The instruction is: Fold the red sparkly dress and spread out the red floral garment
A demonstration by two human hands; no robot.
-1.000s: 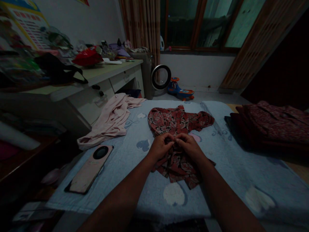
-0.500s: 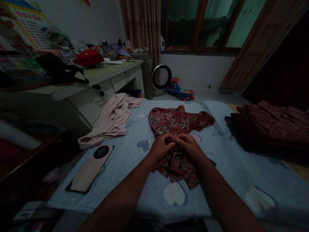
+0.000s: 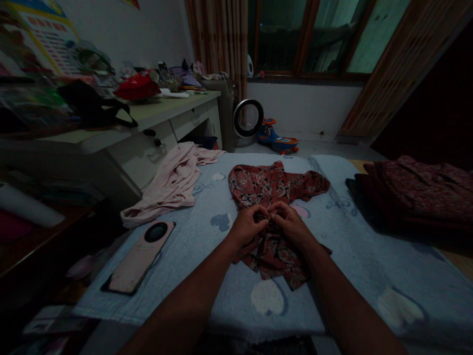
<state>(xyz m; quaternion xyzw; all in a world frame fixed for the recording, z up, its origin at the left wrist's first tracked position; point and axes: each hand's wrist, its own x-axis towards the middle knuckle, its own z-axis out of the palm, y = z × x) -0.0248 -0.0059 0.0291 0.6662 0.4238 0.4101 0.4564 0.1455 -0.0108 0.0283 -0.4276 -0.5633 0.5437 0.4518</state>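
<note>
Hands [image 3: 249, 228] pinch floral garment [image 3: 258, 185]; poster [image 3: 50, 34] lettering appears illegible.

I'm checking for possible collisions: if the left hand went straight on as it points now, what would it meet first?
The left hand would probably meet the right hand first, at its fingertips, over the red patterned garment; whether they touch is unclear.

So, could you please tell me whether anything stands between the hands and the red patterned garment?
Nothing visible does: the left hand and right hand both pinch the red patterned garment. The phone and pink cloth lie off to the left, the folded clothes to the right.
</note>
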